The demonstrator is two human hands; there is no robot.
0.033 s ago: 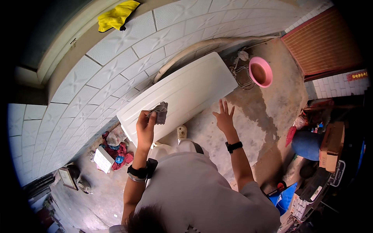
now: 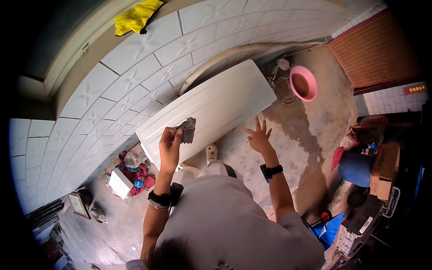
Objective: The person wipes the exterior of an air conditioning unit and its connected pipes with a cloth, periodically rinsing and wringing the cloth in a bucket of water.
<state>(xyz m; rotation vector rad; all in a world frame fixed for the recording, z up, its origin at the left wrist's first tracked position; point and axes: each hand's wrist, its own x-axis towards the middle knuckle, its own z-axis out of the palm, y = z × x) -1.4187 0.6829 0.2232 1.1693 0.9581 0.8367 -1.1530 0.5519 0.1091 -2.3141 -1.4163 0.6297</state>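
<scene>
A crumpled grey cloth (image 2: pixel 188 130) is pinched between the thumb and fingers of my left hand (image 2: pixel 170 146). Its folds hang from the fingertips, above a long white appliance with a smooth top (image 2: pixel 220 96) that lies along the tiled wall. Off that white top's near edge, over the floor, my right hand (image 2: pixel 259 137) is held with its fingers spread and nothing in it. A dark band circles each wrist.
A pink basin (image 2: pixel 303 83) with brownish water stands beyond the white top's far end, beside tangled cords (image 2: pixel 282 90). Yellow cloth (image 2: pixel 136 17) lies on the ledge. Boxes (image 2: pixel 385 171) crowd the right side; a fabric heap (image 2: pixel 143 180) lies at left. Wet patches mark the floor.
The fingers of my right hand have shifted slightly. My left hand still holds the grey cloth in nearly the same place.
</scene>
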